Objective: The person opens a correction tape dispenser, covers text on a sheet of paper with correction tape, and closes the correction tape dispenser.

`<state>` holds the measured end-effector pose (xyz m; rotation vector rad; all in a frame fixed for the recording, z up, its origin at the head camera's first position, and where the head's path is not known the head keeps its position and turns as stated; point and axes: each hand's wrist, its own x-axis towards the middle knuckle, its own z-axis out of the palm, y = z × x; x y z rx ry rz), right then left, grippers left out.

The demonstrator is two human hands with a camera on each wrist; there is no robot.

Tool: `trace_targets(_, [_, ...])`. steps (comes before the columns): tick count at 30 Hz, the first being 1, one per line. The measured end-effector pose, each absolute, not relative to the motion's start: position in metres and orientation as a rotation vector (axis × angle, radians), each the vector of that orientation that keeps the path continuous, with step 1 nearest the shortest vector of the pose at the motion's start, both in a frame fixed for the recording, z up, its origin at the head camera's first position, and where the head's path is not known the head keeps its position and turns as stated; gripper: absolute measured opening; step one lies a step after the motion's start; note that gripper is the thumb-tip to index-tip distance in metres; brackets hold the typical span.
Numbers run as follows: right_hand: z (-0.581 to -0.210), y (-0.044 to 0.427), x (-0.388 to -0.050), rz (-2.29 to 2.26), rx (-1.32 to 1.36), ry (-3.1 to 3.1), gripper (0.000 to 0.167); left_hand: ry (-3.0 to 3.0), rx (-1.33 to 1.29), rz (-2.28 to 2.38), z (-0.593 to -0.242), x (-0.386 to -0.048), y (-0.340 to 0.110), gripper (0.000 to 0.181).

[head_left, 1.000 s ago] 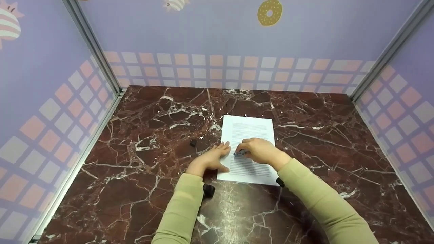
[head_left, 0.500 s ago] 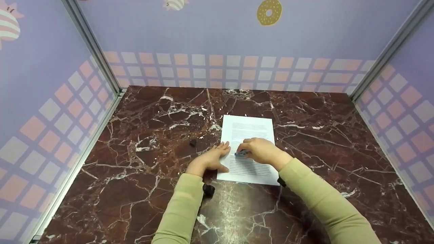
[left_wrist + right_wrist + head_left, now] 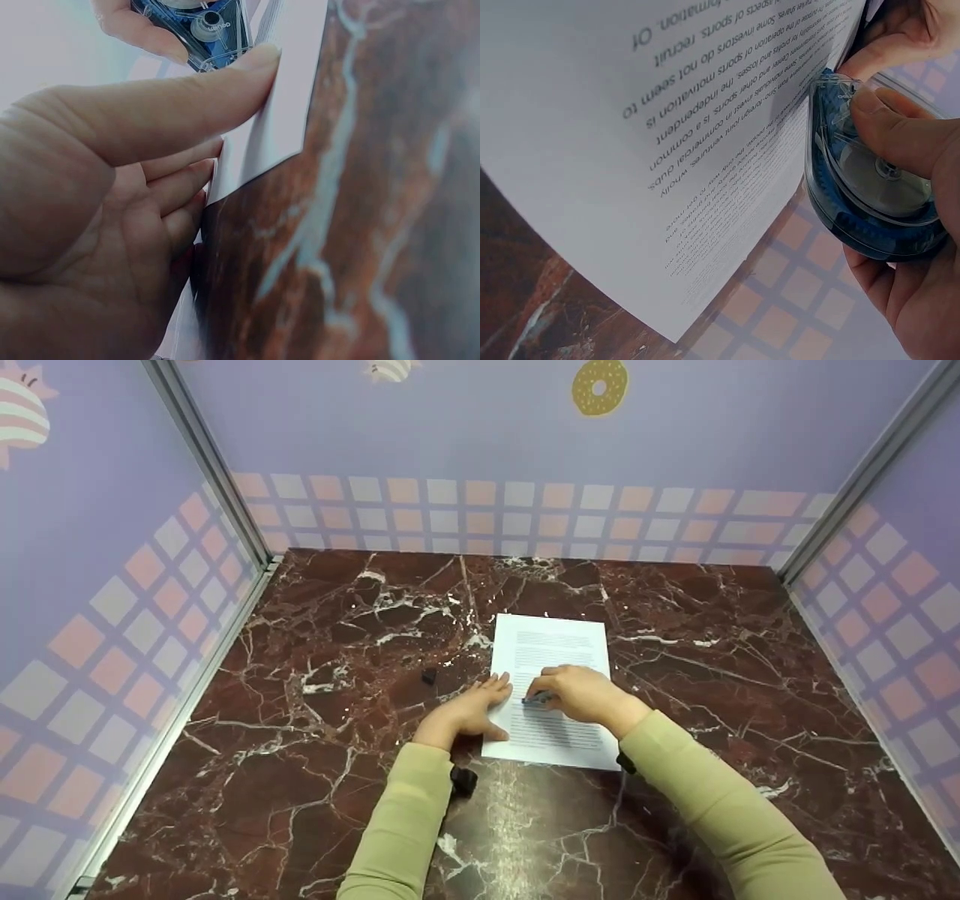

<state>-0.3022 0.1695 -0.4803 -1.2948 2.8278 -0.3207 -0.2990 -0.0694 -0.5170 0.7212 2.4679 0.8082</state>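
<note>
A printed white sheet (image 3: 551,649) lies on the dark red marbled table. The left hand (image 3: 471,711) rests on its left edge with fingers extended; in the left wrist view the thumb of that hand (image 3: 142,150) presses the paper near its corner. The right hand (image 3: 581,695) grips a clear and blue correction-tape dispenser (image 3: 877,176) between thumb and fingers. Its blue tip (image 3: 525,701) is at the printed lines, left of the sheet's middle. In the right wrist view the right hand (image 3: 922,157) holds the dispenser's round body against the page.
A small black object (image 3: 428,676) lies left of the sheet. White crumbs are scattered on the table (image 3: 360,660) beyond the left hand. Patterned purple walls (image 3: 480,435) enclose the back and both sides. A black device is strapped at each wrist.
The right hand and dispenser have shifted slightly to the right over the sheet. The left hand keeps its place on the paper.
</note>
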Motion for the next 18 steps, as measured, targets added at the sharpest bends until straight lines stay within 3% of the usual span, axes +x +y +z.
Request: trace_targets(18, [-0.4823, 0.1777, -0.3021, -0.308, -1.264, 2.843, 0.028, 2.475, 0.696, 0.813, -0.5193, -0.2994, -0.0686, 0.094])
